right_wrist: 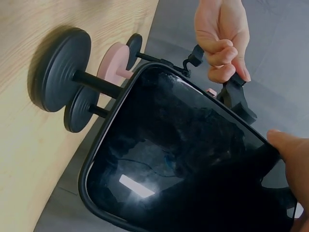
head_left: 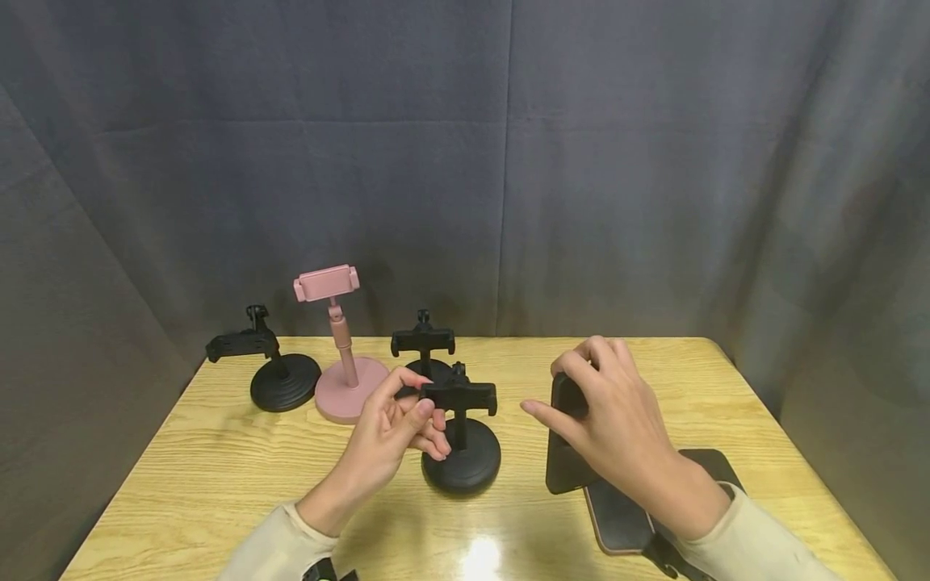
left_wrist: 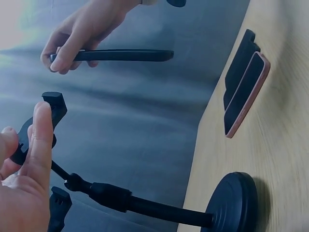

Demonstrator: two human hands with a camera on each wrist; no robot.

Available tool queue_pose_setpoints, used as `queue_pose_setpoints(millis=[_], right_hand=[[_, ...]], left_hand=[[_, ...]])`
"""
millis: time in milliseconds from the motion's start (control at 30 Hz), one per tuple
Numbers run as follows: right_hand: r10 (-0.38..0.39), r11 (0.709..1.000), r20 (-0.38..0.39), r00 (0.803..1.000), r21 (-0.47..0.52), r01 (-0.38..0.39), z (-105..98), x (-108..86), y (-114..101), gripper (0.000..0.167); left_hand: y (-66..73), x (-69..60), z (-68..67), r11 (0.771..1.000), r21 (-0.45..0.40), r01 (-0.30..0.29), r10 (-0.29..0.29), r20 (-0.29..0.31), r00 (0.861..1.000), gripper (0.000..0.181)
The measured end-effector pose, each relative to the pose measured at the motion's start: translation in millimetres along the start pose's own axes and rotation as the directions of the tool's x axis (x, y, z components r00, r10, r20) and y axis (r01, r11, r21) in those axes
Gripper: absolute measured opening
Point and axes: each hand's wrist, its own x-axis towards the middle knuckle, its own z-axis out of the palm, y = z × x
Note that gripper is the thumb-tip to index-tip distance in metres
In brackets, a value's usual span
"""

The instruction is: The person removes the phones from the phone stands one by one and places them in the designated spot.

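Note:
In the head view, my left hand [head_left: 381,436] pinches the left end of the clamp on the front black phone stand [head_left: 468,460], which stands upright on its round base. To the right of that stand, my right hand [head_left: 617,411] grips a black phone [head_left: 563,472] by its edges, raised above the table. The right wrist view shows the phone's dark glossy screen [right_wrist: 145,145]. The phone is apart from the clamp. In the left wrist view it appears edge-on, with the thumb and fingers of the right hand [left_wrist: 87,34] around one end.
Behind stand another black phone stand [head_left: 423,340], a pink phone stand [head_left: 352,395] and, farthest left, a black stand [head_left: 285,383] with its clamp tilted. Under my right forearm lie a pink-edged phone [head_left: 613,516] and a dark phone [head_left: 708,464]. A grey curtain [head_left: 465,202] hangs behind the table.

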Motion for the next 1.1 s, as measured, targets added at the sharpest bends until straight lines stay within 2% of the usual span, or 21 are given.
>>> queue_pose_setpoints(millis=[333,767,1100], right_hand=[[-0.012,1.000,0.008,1.000,-0.020,0.012,-0.4,-5.0,7.3,0.043],[0.043,0.998,0.031,0.999,-0.050,-0.041,0.9,-21.3,19.0,0.044],[0.071,0.996,0.072,0.995,-0.056,-0.067,1.7,-25.9,22.8,0.042]], left_hand=[[0.9,10.0,8.3,1.000,-0.017,0.002,-0.002,-0.033,0.999,0.010],[1.1,21.5,19.6,0.999,-0.025,-0.037,0.035,-0.072,0.997,0.010],[0.7,34.8,27.5,1.000,-0.023,-0.010,0.008,-0.112,0.994,0.014]])
